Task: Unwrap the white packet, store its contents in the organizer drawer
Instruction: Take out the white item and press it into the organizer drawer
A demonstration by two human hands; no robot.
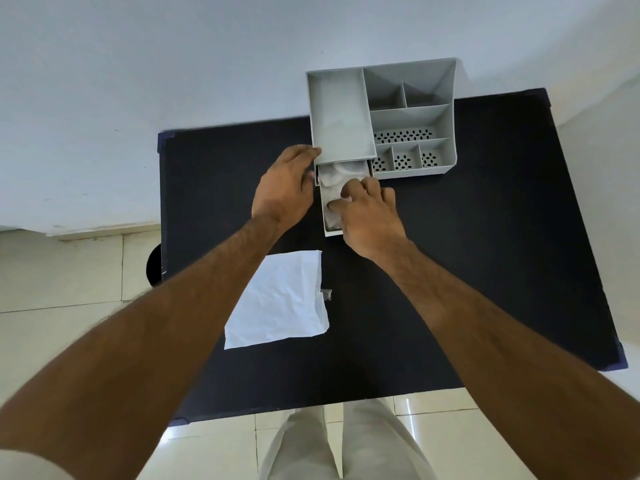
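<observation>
A: Your left hand point(284, 188) rests open against the organizer's point(414, 116) corner, beside the pulled-out drawer point(329, 226).

B: Your right hand point(369, 216) presses the white contents point(334, 183) into it, fingers curled. The flattened white packet point(278, 301) lies below both hands, with bare black table point(485, 271) to your right.

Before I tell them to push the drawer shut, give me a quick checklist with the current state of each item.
1. Drawer pulled out of the grey organizer: ok.
2. White contents lying inside the drawer: ok.
3. Right hand clear of the drawer: not ok, its fingers are in it on the contents.
4. Left hand steadying the organizer at its left front corner: ok.
5. White wrapper flat on the black table, clear of the drawer's path: ok.
6. Contents low enough to pass under the organizer body: cannot tell.
</observation>
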